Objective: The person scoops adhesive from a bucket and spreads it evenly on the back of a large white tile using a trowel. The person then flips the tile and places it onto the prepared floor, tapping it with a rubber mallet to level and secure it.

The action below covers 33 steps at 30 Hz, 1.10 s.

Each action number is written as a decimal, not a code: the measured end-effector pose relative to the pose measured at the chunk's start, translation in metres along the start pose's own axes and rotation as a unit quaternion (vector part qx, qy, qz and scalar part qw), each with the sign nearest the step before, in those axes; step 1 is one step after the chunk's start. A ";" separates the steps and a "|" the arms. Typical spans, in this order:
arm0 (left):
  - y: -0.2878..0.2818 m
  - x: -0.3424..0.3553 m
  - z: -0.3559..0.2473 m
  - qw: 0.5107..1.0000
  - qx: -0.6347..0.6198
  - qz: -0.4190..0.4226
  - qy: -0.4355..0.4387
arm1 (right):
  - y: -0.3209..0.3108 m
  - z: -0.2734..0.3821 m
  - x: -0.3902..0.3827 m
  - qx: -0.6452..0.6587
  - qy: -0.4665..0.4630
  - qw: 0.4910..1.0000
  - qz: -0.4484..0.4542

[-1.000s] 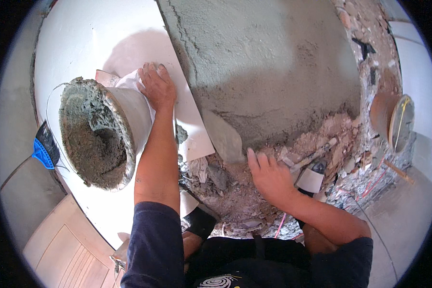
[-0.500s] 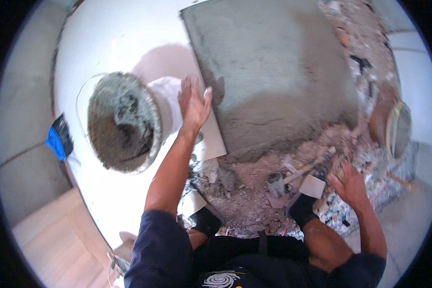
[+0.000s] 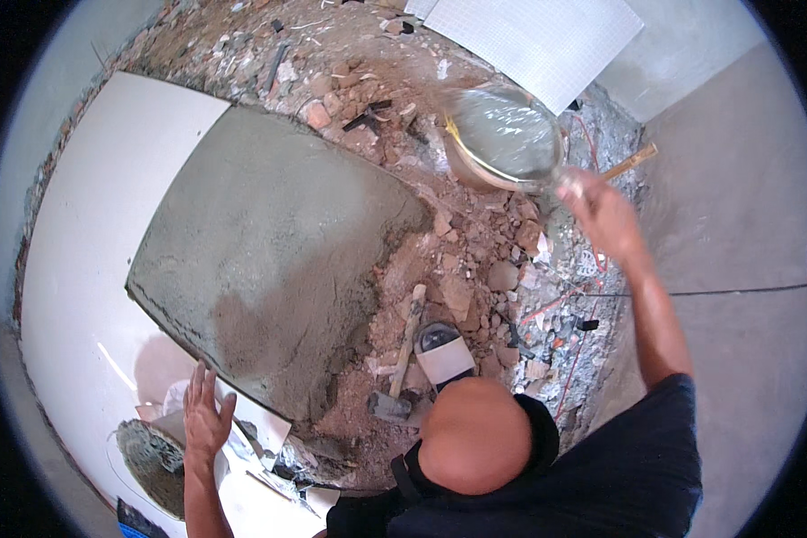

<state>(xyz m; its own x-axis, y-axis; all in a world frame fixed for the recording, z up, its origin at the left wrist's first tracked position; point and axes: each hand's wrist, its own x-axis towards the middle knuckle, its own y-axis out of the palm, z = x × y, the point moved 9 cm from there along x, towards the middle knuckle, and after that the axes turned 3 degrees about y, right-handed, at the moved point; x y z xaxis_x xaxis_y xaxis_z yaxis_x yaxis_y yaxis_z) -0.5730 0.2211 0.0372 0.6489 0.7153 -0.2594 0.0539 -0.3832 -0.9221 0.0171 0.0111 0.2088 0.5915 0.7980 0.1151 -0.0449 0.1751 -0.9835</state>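
My left hand is open, fingers extended, at the edge of a large white slab bordering grey wet mortar. Just beside it are a pale cloth and a bucket of grey mix. My right hand reaches to the near right rim of another bucket holding cloudy water, with a yellow strand at its rim. Its fingers are smeared by motion, so I cannot tell what they grip.
A hammer lies on rubble beside my foot. My bent knee is below. A gridded white panel lies at the back, a wooden handle right of the water bucket. Bare walls border the right.
The view has swung right, toward the water bucket. My right hand has moved from low over the rubble up to that bucket's rim. My left hand remains at the slab's edge.
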 end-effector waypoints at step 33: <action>0.028 -0.043 -0.001 0.980 -0.024 0.085 -0.177 | 0.128 -0.100 0.150 -0.238 0.073 0.936 0.249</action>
<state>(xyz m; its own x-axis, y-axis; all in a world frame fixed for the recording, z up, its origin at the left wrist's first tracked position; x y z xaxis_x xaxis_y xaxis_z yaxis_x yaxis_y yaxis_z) -0.5987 0.1798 0.0230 0.3482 0.7930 -0.4999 0.0088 -0.5360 -0.8442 0.1806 0.0951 0.0858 0.6987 0.6180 -0.3604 -0.0011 -0.5029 -0.8644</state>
